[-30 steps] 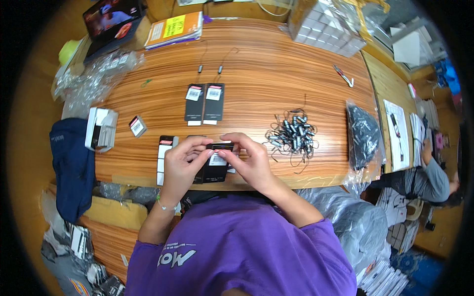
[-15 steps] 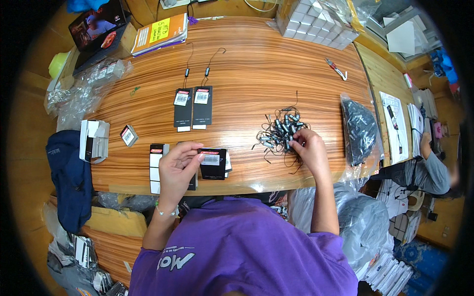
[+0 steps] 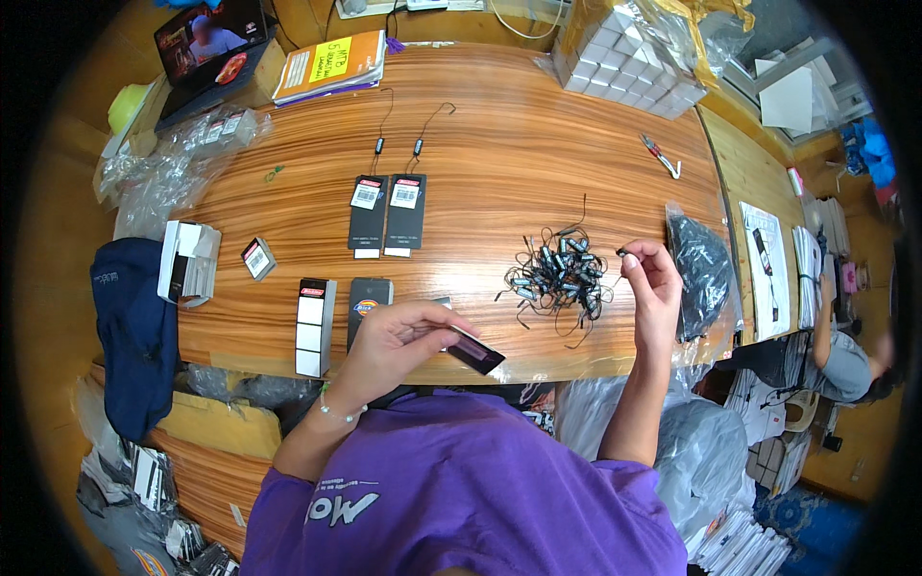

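Observation:
My left hand (image 3: 401, 348) pinches a black hang tag (image 3: 476, 356) by its edge, near the table's front edge, tilted. To the right, my right hand (image 3: 655, 288) is raised with thumb and forefinger closed on a small black piece, apparently the end of a tag string (image 3: 622, 252). Just left of that hand lies a tangled pile of black tag strings (image 3: 557, 266) with pale barrel-shaped locks. Two finished-looking black tags (image 3: 366, 219) with stickers and strings lie farther back. A stack of dark tags (image 3: 369, 293) is partly hidden behind my left hand, beside a stack of white-labelled tags (image 3: 310, 331).
A small sticker stack (image 3: 257, 259) and a box of cards (image 3: 188, 264) stand at the left. At the right lie a plastic bag of black strings (image 3: 698, 274) and red-handled snips (image 3: 661, 156). White boxes (image 3: 629, 62) fill the far right; another person (image 3: 836, 360) sits beyond.
My right hand has lifted away from the string pile toward the right, carrying a small black piece. My left hand has turned the tag from facing up to a slant.

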`<state>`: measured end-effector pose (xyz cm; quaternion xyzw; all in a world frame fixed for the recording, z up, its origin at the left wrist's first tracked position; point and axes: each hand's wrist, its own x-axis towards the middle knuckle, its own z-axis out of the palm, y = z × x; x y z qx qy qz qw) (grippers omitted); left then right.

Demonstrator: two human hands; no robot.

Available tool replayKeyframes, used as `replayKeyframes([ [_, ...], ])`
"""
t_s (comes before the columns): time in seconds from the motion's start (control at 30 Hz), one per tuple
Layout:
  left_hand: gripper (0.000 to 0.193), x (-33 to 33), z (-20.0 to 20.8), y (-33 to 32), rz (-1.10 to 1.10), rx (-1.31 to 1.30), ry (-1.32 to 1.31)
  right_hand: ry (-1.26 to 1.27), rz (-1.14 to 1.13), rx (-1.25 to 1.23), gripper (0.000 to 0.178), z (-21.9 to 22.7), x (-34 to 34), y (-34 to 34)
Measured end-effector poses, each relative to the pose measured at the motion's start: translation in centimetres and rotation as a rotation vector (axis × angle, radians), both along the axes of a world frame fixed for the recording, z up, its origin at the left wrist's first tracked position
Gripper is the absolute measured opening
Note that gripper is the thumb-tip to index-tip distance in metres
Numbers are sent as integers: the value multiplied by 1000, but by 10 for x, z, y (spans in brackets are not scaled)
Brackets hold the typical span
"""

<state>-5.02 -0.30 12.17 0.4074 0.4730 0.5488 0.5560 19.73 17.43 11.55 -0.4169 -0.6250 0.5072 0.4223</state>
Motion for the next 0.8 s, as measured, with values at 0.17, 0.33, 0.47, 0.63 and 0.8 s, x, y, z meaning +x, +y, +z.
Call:
replayKeyframes([
  [0.17,12,14,15,30,-42,282,335,-127,181,39,11,29,-24,-22],
  [0.33,13,26,8,47,-103,310,473,-161,490,72,13,35,-46,-38],
  [0.47,13,20,11,42,-175,76,374,185,538,-273,15,30,-37,-30],
  [0.63,12,14,9,37,-104,-27,207,873,557,-441,13,18,-31,-20],
  [0.8,12,11,-1,35,-104,-46,30,1021,486,-442,21,21,-35,-22],
])
